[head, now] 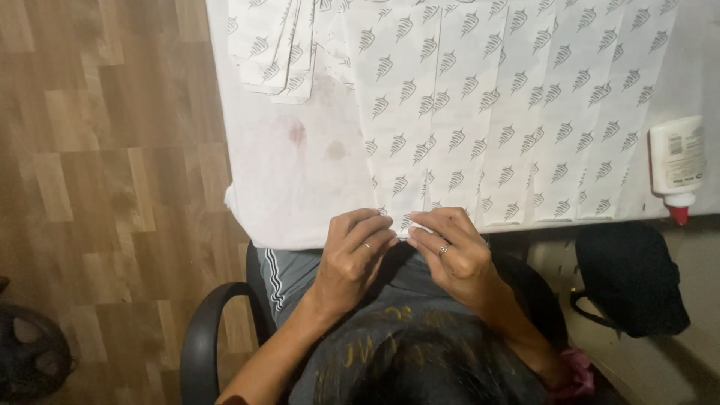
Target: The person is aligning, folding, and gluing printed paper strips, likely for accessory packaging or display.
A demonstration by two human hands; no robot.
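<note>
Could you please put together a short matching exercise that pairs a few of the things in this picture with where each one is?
Things:
1. glue bottle
2. printed paper sheets
3. black bag
4. left hand
5. right hand

Places:
A. on the floor, below the table's right end
B. spread in an overlapping row across the table
C. lying at the table's right edge, red tip toward the person
D. at the table's near edge, pinching a paper edge, left of its partner
E. at the near edge, pinching the same paper, nearer the bag

Pairs: 1-C, 2-B, 3-A, 4-D, 5-E
</note>
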